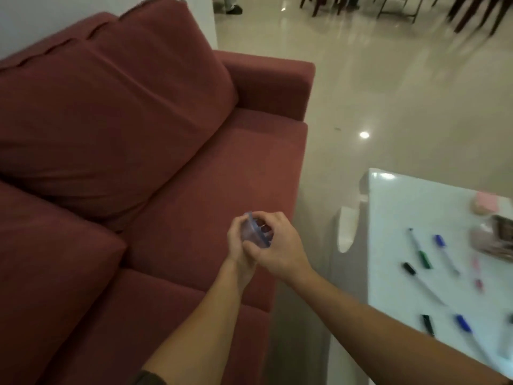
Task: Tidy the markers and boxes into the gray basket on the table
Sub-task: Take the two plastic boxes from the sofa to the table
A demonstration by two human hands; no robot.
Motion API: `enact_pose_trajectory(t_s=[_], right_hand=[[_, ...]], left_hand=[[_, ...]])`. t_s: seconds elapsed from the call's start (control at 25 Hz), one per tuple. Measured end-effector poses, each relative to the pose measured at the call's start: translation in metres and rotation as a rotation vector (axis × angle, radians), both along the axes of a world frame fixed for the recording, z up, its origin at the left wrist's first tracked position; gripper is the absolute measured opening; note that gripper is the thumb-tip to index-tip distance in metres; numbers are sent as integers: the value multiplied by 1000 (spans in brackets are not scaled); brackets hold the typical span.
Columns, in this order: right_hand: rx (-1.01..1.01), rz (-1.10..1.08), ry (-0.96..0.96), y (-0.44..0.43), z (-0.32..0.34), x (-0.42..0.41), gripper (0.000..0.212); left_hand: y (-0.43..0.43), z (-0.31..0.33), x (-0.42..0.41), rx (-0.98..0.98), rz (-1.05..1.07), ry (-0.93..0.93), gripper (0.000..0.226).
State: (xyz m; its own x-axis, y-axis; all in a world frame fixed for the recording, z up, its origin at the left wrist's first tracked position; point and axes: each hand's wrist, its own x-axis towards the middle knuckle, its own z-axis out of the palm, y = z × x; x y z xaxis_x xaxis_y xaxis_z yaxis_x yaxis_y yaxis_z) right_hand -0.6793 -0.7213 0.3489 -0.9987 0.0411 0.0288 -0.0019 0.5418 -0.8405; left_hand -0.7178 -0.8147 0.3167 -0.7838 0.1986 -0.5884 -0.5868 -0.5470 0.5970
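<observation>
Both hands meet over the sofa point(211, 173) seat, left of the table point(394, 218). The left hand point(238, 245) cups a small clear box point(251, 232) from behind, and the right hand point(277, 243) closes its fingers over the blue-rimmed lid side; so both are gripping the box, which is in the air, touching nothing else. It looks as if the lid is being pressed on or pulled off, though blur makes that hard to tell.

The markers lie loose on the table at the right: a green one point(420, 250), a blue one point(445, 252), a black one point(416, 276), another blue one point(463, 323) nearer. The gray basket is not in view.

The risk from here: if the lid is not seated, it could spring off and drop with any contents onto the sofa or floor. A hasty swing right, with the eyes off the table, could also sweep markers off its near edge.
</observation>
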Motion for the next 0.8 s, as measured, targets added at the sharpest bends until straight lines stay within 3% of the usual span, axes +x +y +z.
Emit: enact_pose_trajectory(t_s=[0.08,0.24,0.36,0.52,0.68,0.8], right_hand=[[58,-30,15,54,27,31,70],[126,-259,-132,159,63,98,113],[65,-377,-201,220,78,146,120],[199,-650,-255,271,56,196,112],[354,-713,-407,279,-3,211,117],[437,-704,-507,278,-58,184,126]], left_hand=[[52,37,20,149,-49,-23,37],[153,97,69,85,-213,13,46],[217,119,104,51,-432,-11,38],[285,93,122,-222,-764,44,33],[314,28,119,-635,-1067,228,26],[316,-28,104,-699,-1116,407,22]])
